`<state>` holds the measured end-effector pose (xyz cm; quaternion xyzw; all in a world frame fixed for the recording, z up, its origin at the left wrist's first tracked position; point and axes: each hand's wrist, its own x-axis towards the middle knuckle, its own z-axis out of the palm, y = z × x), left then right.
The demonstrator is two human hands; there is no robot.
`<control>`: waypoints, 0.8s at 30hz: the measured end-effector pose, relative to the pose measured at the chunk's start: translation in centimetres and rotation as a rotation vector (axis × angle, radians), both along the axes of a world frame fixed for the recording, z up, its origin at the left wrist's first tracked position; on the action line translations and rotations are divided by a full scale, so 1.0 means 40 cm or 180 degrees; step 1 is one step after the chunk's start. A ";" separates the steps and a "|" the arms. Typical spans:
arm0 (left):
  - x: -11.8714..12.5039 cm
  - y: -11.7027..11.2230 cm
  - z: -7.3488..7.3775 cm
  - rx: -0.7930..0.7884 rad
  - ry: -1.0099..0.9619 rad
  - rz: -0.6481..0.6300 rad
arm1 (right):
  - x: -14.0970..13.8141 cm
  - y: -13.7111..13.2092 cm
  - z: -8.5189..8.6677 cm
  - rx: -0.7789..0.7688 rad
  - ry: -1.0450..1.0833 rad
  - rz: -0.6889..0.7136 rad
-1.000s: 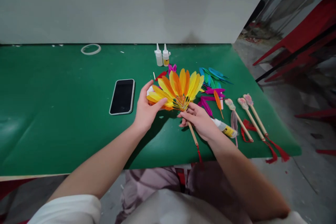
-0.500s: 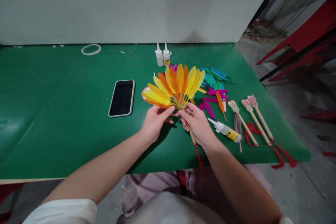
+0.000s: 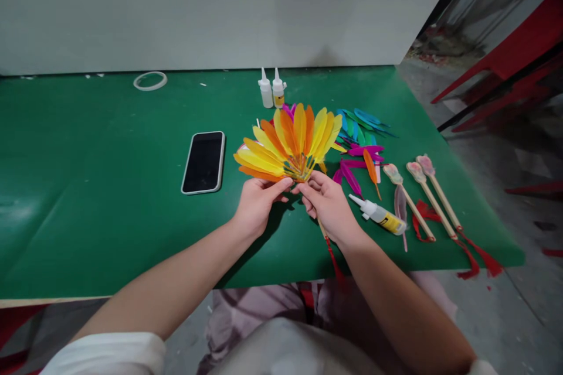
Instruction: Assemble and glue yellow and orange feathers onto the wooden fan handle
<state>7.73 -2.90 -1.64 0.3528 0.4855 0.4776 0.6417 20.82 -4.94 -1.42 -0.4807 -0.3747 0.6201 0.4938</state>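
Fan: a half circle of yellow and orange feathers on a thin wooden stick, the fan (image 3: pixel 290 143) is held just above the table (image 3: pixel 88 187), in front of the person and near the middle.
Left hand: the left hand (image 3: pixel 257 202) has its grip closed; thumb and fingers pinch the base of the fan where the quills meet, from the left side.
Right hand: the right hand (image 3: pixel 328 205) also has its grip closed, fingertips on the same base from the right. The stick passes under the palm, so I cannot tell how many fingers wrap it.
Weight: I judge it very light; two fingertips can carry it.
Stiffness: the stick is stiff, but the feathers are soft and bend easily.
Fragility: the vanes can crease or split, and I think the joints at the base are the weak place.
Where to hold: at the stick or the base, not on the feather blades.
Direction: the feather tips point away from the person and spread to both sides, more to the left.
Long axis: it runs along the stick, from the red tassel (image 3: pixel 332 258) near the table edge up to the middle feather, leaning a little left at the far end.
Around: a phone (image 3: pixel 203 162) lies left of the fan; loose feathers (image 3: pixel 360 129), a glue tube (image 3: pixel 378 215) and spare sticks (image 3: pixel 422 199) lie to the right; two glue bottles (image 3: pixel 271 89) stand behind.
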 end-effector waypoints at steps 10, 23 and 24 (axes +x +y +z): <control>0.000 0.000 -0.001 -0.0025 -0.0006 0.0024 | -0.001 -0.001 -0.001 -0.0011 0.0013 0.0011; -0.003 0.000 0.004 0.0002 -0.0153 0.0108 | 0.008 0.000 -0.009 -0.0025 -0.0049 -0.0005; -0.004 0.001 0.005 0.0024 -0.0183 0.0195 | 0.008 0.000 -0.009 -0.0034 -0.0035 -0.0024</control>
